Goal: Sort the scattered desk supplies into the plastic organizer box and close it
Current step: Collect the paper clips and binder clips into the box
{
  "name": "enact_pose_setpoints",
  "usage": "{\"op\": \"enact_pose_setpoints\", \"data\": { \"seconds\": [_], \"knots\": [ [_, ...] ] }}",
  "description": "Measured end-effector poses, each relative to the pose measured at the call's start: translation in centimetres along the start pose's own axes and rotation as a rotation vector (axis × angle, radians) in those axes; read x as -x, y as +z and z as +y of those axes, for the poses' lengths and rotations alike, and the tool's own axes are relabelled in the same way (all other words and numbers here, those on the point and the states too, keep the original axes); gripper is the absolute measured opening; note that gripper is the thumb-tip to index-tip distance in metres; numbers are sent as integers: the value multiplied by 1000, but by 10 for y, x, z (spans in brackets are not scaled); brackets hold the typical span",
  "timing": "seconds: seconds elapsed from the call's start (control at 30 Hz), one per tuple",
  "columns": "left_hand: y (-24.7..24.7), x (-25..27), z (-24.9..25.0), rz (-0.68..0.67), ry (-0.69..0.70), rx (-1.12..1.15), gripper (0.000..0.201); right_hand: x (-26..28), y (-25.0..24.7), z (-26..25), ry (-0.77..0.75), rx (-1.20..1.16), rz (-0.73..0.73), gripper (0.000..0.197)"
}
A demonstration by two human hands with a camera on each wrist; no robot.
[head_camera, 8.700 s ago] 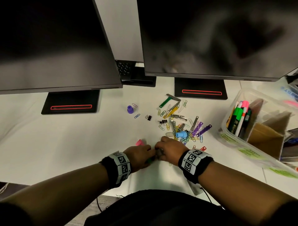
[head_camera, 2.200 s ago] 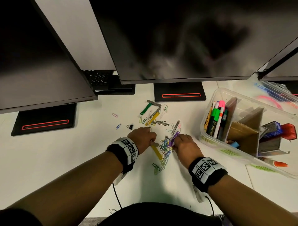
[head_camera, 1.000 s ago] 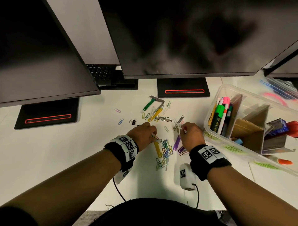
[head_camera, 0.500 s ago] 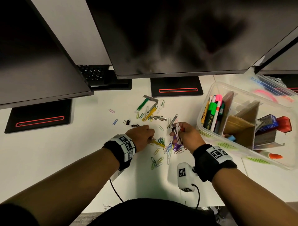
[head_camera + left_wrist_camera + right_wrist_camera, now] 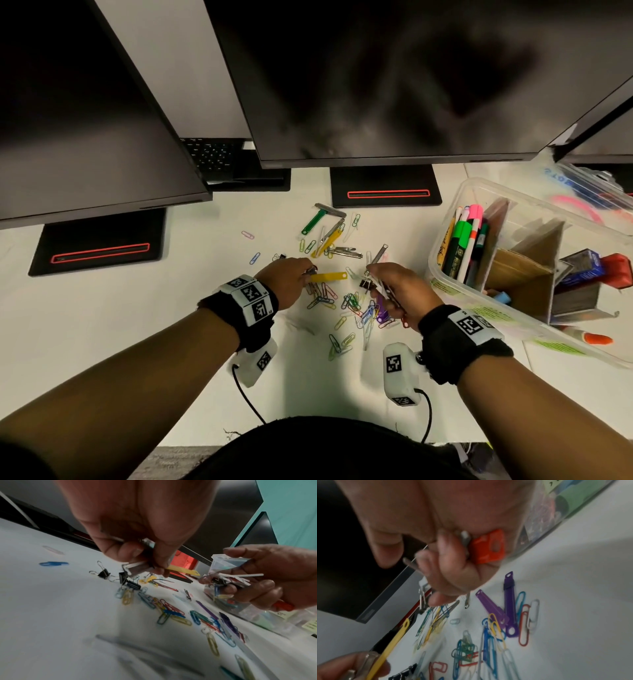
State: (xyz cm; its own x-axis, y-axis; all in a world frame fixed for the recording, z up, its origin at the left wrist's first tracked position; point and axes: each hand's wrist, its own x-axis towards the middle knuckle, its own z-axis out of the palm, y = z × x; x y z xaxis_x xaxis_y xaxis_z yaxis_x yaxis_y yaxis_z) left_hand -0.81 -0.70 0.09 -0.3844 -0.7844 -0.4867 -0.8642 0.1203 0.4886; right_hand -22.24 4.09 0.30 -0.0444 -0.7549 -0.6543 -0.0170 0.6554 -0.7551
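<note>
My left hand pinches a yellow fastener strip with its metal bar, held level just above the desk, tip toward my right hand. My right hand grips a bundle of fastener strips, among them an orange one; a black binder clip sits at its fingertips. Coloured paper clips and two purple fasteners lie scattered between and below the hands. The clear organizer box stands open to the right, with markers and cardboard dividers inside.
Three dark monitors on black stands close off the back of the white desk. More fasteners and loose clips lie toward the back. Black binder clips lie left of the pile. The box lid lies behind the box.
My left hand has lifted the yellow fastener off the desk and turned it level toward the right hand. The right hand keeps its bundle and has shifted slightly.
</note>
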Motion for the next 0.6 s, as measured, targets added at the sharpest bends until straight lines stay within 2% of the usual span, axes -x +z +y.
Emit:
{"op": "enact_pose_setpoints", "data": {
  "seconds": [0.1, 0.17, 0.23, 0.33, 0.47, 0.6],
  "knots": [
    [0, 0, -2, -4, -58, 81, 27, -1, 6, 0, -90, 175, -63, 47],
    [-1, 1, 1, 13, -70, 235, 21, 0, 10, -1, -133, 217, -94, 52],
    [-3, 2, 6, 22, -76, 379, 11, 0, 13, -2, -157, 202, -120, 48],
    [-8, 4, 15, 11, -110, 489, 10, 1, 19, -4, -187, 196, -137, 45],
    [-9, 4, 22, 31, -159, 669, 26, 5, 30, -9, -253, 260, -77, 31],
    [-10, 6, 25, 43, -181, 771, 27, 5, 37, -13, -380, 442, -25, 17]
  ]
}}
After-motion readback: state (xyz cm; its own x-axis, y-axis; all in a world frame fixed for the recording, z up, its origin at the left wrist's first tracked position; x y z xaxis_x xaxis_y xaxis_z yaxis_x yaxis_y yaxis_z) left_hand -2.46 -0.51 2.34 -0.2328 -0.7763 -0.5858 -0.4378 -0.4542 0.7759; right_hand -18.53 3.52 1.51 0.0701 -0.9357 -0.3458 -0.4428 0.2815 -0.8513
